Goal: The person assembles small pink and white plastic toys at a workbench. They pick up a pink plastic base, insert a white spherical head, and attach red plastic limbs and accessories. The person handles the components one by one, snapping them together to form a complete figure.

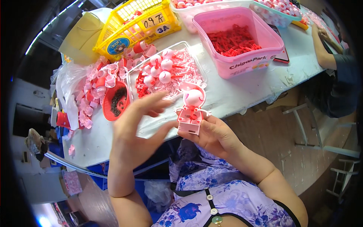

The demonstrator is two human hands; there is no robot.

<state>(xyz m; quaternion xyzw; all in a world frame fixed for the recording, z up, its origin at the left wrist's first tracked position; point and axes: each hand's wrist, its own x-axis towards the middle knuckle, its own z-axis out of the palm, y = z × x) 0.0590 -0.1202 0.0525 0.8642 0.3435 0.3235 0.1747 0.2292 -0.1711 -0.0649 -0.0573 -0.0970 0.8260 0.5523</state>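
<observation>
Just off the table's front edge, my right hand grips a small pink plastic toy figure by its boxy base. The figure is upright, with a round white-and-pink head, tiny pale arms and red parts at its middle. My left hand is to the left of it, slightly blurred, fingers apart and thumb toward the base. Whether that thumb touches the figure I cannot tell. Behind the figure, a clear shallow tray holds several round heads, small pale pink pieces and red pieces.
A pink tub of red parts stands beyond the tray. Left of it are loose pink shells, a red basket with dark bits and a yellow crate. Tubs of heads line the back. Another person's arm rests at far right.
</observation>
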